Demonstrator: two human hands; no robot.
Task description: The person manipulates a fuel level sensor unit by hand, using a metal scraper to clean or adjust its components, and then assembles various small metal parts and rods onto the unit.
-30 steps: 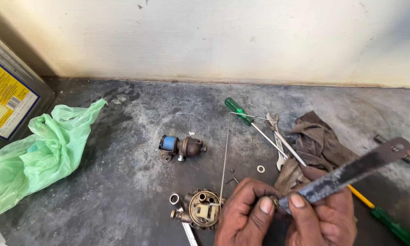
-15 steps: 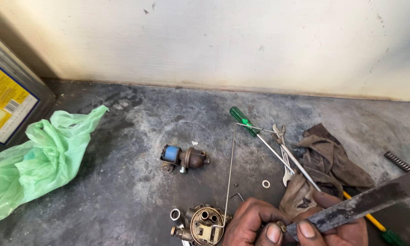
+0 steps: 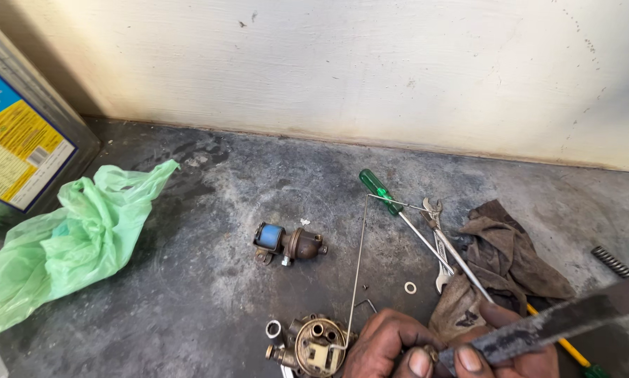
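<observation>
My left hand (image 3: 388, 346) sits at the bottom edge, fingertips pinched on a tiny metal part that is mostly hidden. My right hand (image 3: 507, 353) grips a flat, dark metal file (image 3: 573, 318) that slants up to the right, its near end meeting the pinched part. Just left of my left hand lies a round brass carburetor body (image 3: 314, 346) with a thin bent wire (image 3: 358, 269) rising from it. A small brass valve with a blue end (image 3: 286, 243) lies farther up the floor.
A green-handled screwdriver (image 3: 388, 199), a small spanner (image 3: 437, 238), a washer (image 3: 410, 288) and a brown rag (image 3: 503, 266) lie to the right. A spring (image 3: 612, 261) is at far right. A green plastic bag (image 3: 62, 241) and a printed tin (image 3: 17, 150) are left. A wall runs behind.
The view has tilted up, so both hands and the carburetor body now sit lower in frame. The file stays in my right hand against the pinched part.
</observation>
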